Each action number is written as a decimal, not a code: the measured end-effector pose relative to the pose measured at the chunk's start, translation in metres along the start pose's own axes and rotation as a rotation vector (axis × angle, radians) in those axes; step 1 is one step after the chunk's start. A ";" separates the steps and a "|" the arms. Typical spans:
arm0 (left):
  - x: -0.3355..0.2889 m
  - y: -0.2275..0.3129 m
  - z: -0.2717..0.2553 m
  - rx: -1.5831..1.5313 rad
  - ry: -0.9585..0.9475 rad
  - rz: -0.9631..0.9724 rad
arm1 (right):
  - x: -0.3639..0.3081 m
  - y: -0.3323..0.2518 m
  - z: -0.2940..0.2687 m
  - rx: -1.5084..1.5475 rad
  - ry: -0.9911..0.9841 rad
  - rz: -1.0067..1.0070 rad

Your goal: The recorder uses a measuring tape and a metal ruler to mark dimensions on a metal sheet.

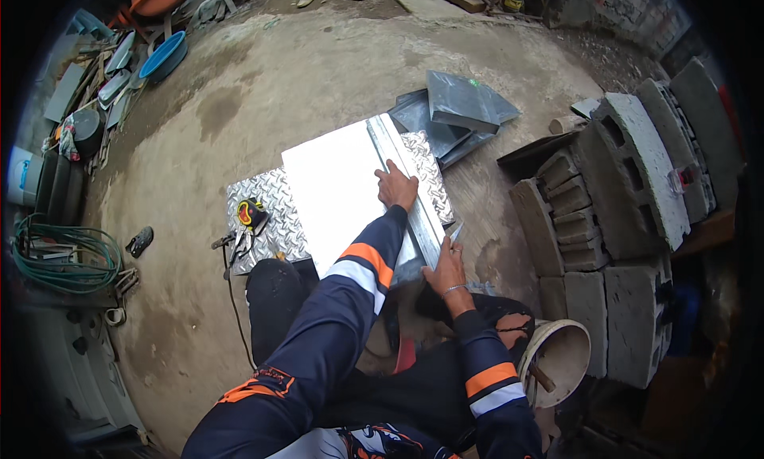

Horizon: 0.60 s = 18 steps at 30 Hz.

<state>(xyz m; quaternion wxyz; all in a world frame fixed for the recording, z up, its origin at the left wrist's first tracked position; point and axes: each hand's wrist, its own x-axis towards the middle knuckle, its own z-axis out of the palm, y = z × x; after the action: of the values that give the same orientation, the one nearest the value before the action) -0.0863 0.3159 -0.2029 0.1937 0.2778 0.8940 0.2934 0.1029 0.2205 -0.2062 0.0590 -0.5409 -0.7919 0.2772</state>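
Currently, the white sheet (334, 188) is lying left of your left hand (397, 186), which is pressing the metal strip (422, 219), fingers apart; your right hand (447, 271) is pinching a pointed tool (457, 231). Strip placement is looking done, no line showing yet.

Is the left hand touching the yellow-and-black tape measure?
Apart. The head view shows the left hand over by the metal strip, with patterned plate and white sheet between it and the tape measure.

2 navy sleeves (328, 332), orange-white bands (492, 378), thin bracelet (456, 288), dark trousers (270, 304)
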 end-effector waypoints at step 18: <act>-0.129 -0.096 0.010 -0.358 -0.044 0.445 | 0.033 0.002 0.014 -0.012 -0.037 0.167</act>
<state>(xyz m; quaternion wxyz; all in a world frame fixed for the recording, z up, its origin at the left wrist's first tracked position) -0.0184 0.1766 -0.2480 0.1896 0.4350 0.7405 0.4759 0.0857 0.2451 -0.2260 0.0177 -0.5999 -0.7468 0.2864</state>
